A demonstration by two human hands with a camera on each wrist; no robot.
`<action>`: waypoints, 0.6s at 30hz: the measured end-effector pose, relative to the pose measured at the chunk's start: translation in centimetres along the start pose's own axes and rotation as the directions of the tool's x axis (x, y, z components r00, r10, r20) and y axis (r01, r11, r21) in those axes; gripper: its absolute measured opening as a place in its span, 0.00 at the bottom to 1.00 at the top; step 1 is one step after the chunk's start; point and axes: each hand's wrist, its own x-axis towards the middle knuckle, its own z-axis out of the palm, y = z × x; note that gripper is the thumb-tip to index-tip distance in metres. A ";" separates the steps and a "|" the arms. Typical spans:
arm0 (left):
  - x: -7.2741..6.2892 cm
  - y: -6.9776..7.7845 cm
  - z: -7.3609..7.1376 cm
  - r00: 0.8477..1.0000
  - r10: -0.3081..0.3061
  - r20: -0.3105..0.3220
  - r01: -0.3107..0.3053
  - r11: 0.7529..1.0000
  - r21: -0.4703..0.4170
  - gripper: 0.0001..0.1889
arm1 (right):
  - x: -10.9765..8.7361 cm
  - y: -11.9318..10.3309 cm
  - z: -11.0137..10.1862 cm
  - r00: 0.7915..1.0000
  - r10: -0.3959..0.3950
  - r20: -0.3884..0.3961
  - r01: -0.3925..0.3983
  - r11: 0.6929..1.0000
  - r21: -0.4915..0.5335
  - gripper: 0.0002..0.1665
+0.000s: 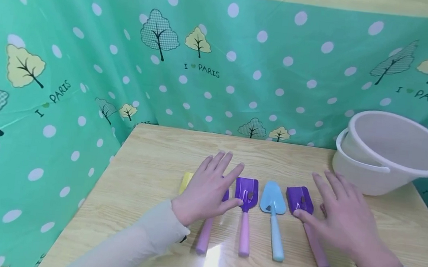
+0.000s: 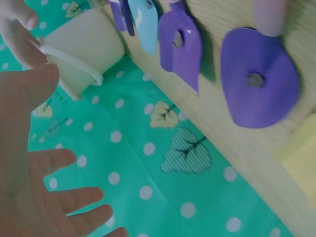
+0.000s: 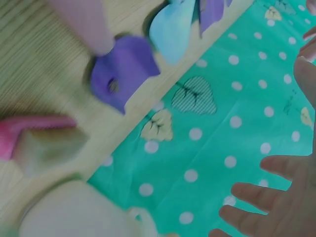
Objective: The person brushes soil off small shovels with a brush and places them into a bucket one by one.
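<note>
My left hand [image 1: 208,189] is held over the tools, its fingers spread and nothing in it. Partly covered by it are a yellow object [image 1: 185,182] and a round-bladed purple toy shovel [image 2: 259,79] with a pink handle. Between the hands lie a square-bladed purple shovel [image 1: 247,193] and a light blue trowel [image 1: 274,198]. My right hand [image 1: 350,217], also spread and holding nothing, is above and beside another purple shovel [image 1: 301,200], overlapping part of its handle. Near that shovel in the right wrist view is a pink-handled object [image 3: 44,123], mostly hidden from the head view.
A white bucket [image 1: 362,175] with its handle hanging down stands at the back right of the wooden table [image 1: 135,177]. A green dotted cloth [image 1: 242,88] printed with trees hangs behind the table and along its left side.
</note>
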 end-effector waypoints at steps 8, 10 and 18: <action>3.1 2.2 0.1 0.997 0.055 0.045 -0.054 0.998 -0.010 0.42 | -0.6 2.8 -1.1 0.999 0.023 -0.035 -0.023 1.000 -0.003 0.59; 3.8 2.8 0.1 0.996 0.071 0.049 -0.071 0.997 -0.013 0.42 | -0.7 3.3 -1.2 0.999 0.023 -0.049 -0.023 1.000 -0.006 0.57; 6.3 4.8 0.6 0.990 0.130 0.058 -0.127 0.991 -0.050 0.39 | -1.3 5.8 -2.0 0.991 0.075 -0.108 -0.077 0.997 -0.015 0.54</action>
